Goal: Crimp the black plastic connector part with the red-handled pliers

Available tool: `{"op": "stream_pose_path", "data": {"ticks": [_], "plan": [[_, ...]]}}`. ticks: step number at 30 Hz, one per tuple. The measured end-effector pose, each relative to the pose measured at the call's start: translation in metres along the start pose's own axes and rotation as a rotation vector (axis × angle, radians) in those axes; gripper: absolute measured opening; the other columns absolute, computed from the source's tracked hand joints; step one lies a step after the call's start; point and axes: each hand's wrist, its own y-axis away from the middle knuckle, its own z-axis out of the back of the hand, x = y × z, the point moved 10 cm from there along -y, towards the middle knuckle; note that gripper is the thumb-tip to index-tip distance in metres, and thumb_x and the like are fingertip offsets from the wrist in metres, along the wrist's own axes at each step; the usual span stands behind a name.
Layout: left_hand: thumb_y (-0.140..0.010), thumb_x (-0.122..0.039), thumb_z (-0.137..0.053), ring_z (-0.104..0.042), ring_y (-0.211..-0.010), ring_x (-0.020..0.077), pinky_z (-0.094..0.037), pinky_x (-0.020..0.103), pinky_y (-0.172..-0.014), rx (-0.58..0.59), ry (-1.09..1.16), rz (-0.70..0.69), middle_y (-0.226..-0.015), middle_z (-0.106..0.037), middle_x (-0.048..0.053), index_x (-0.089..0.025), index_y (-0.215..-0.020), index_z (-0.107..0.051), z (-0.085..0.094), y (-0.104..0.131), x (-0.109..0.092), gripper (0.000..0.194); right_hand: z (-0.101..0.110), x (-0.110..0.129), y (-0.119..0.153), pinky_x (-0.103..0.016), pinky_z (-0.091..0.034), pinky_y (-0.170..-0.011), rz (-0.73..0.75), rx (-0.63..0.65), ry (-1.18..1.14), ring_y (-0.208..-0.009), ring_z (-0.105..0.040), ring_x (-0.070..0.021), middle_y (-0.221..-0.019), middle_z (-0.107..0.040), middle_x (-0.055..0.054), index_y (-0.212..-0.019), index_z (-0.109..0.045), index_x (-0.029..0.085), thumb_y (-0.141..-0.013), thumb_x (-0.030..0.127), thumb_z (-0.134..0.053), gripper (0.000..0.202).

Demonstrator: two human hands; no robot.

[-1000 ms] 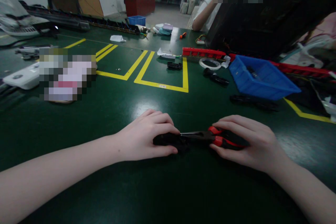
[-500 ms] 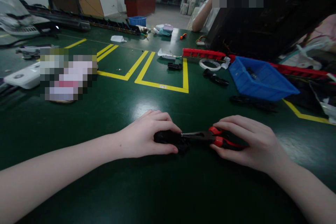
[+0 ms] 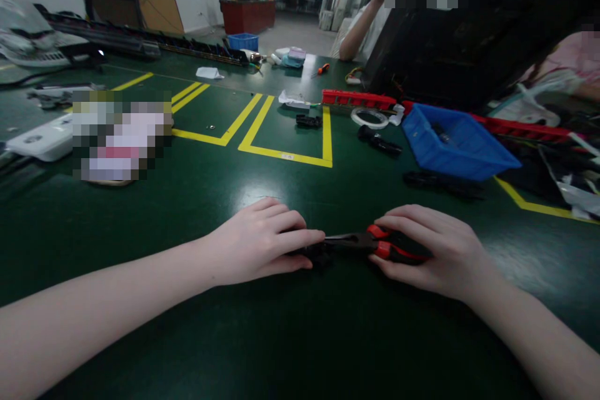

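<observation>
My left hand [image 3: 269,240] is closed around a small black part [image 3: 321,256] low over the dark green table. Most of that part is hidden under the fingers and its kind cannot be made out. Long-nose pliers [image 3: 359,241] with red and black handles lie in my right hand [image 3: 429,250], thumb below and fingers above. Their jaws point left and reach the black part beside my left fingertips. Whether the jaws grip anything there is too dark to see.
Beyond my right hand stands a blue bin [image 3: 459,144] with small dark pieces inside. Black parts [image 3: 379,140] and a white tape roll [image 3: 369,117] lie near it. A red strip [image 3: 359,99] runs behind. At left is a blurred-out phone-shaped object [image 3: 129,144]. Across the table sits a person [image 3: 360,31].
My left index finger has stretched forward over the black part toward the plier tips, covering more of it. The pliers and my right hand have shifted slightly left in view.
</observation>
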Motion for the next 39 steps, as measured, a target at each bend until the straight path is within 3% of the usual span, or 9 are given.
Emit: {"op": "stream_pose_path", "data": {"ticks": [13, 18, 25, 31, 39], "plan": [[-0.097, -0.035, -0.054, -0.060, -0.094, 0.0203, -0.046, 0.032, -0.078, 0.044, 0.017, 0.036, -0.109, -0.063, 0.007, -0.020, -0.123, -0.056, -0.004, -0.001, 0.003, 0.030, 0.000, 0.003, -0.002, -0.033, -0.054, -0.064, -0.011, -0.006, 0.011, -0.076, -0.066, -0.0198, -0.093, -0.069, -0.008, -0.101, -0.062, 0.020, -0.079, 0.039, -0.068, 0.029], [-0.095, -0.035, -0.057, -0.060, -0.096, 0.0204, -0.047, 0.032, -0.079, 0.035, 0.042, 0.036, -0.111, -0.063, 0.006, -0.019, -0.118, -0.058, -0.003, -0.001, 0.003, 0.028, 0.000, -0.013, 0.002, -0.039, -0.053, -0.072, -0.098, -0.040, 0.062, -0.086, -0.066, -0.0250, -0.100, -0.069, -0.009, -0.107, -0.063, 0.021, -0.078, 0.041, -0.070, 0.036], [-0.095, -0.032, -0.057, -0.060, -0.097, 0.0200, -0.047, 0.032, -0.080, 0.057, 0.069, 0.024, -0.113, -0.062, 0.005, -0.021, -0.112, -0.061, -0.004, 0.001, 0.004, 0.021, -0.014, -0.036, 0.005, -0.049, -0.045, -0.089, -0.232, 0.070, 0.045, -0.103, -0.062, -0.0290, -0.113, -0.066, -0.010, -0.119, -0.058, 0.022, -0.086, 0.047, -0.061, 0.041], [-0.093, -0.033, -0.060, -0.061, -0.098, 0.0201, -0.048, 0.033, -0.083, 0.040, 0.137, 0.064, -0.112, -0.064, 0.006, -0.020, -0.112, -0.062, -0.002, 0.001, 0.006, 0.023, 0.005, -0.025, -0.002, -0.056, -0.035, -0.103, -0.225, -0.010, 0.049, -0.110, -0.059, -0.0294, -0.118, -0.064, -0.010, -0.123, -0.056, 0.024, -0.086, 0.044, -0.061, 0.042], [-0.090, -0.019, -0.064, -0.060, -0.102, 0.0192, -0.047, 0.034, -0.089, 0.060, 0.283, 0.135, -0.111, -0.064, 0.005, -0.018, -0.110, -0.059, 0.000, -0.002, 0.009, 0.021, 0.005, 0.020, -0.019, -0.050, -0.040, -0.101, -0.107, 0.032, -0.144, -0.102, -0.063, -0.0224, -0.108, -0.069, -0.006, -0.114, -0.060, 0.024, -0.091, 0.026, -0.057, 0.024]]}}
